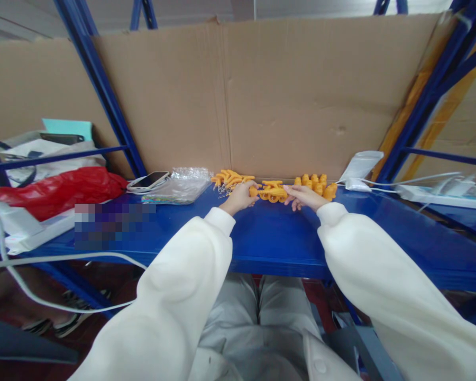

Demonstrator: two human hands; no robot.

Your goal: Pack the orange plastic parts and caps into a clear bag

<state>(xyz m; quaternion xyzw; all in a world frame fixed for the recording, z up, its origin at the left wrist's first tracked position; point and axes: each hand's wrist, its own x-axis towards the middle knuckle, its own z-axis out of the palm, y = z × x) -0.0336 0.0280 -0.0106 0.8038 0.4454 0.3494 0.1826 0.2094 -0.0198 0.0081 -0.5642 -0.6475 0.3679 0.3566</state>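
Small orange plastic parts lie in three heaps on a blue shelf (269, 238): one heap at the back left (229, 178), one in the middle (273, 191), one at the right (316, 185). My left hand (240, 197) is curled round an orange piece at the left end of the middle heap. My right hand (304, 196) rests on the shelf at the heap's right end, fingers pinched on an orange part. Both arms wear white sleeves.
A clear plastic bag (182, 186) and a phone (148, 181) lie left of the parts. A red bag (59, 191) sits further left. White cables and a power strip (440, 194) lie at the right. A cardboard sheet (262, 95) backs the shelf; blue uprights flank it.
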